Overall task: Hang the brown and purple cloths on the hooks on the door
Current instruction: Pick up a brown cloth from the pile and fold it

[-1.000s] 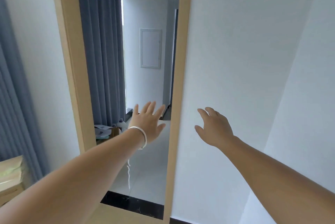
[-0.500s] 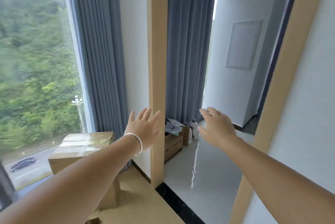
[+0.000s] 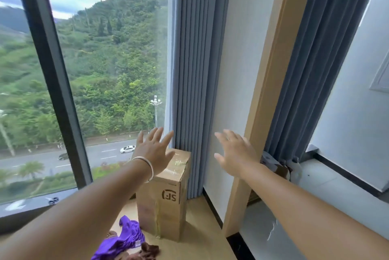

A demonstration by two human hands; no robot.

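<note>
Purple cloth (image 3: 124, 238) and brown cloth (image 3: 145, 252) crumpled on wood floor (image 3: 202, 236) beside cardboard box (image 3: 166, 196) — left hand (image 3: 153, 150) and right hand (image 3: 235, 152) both raised, fingers spread, holding nothing.

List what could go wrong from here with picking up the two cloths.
1. The purple cloth and brown cloth lie bunched together on the floor, so one grab may lift both or leave one dragging.
2. The cardboard box stands right beside them; a reaching left hand or right hand, both open and empty, might knock it.
</note>
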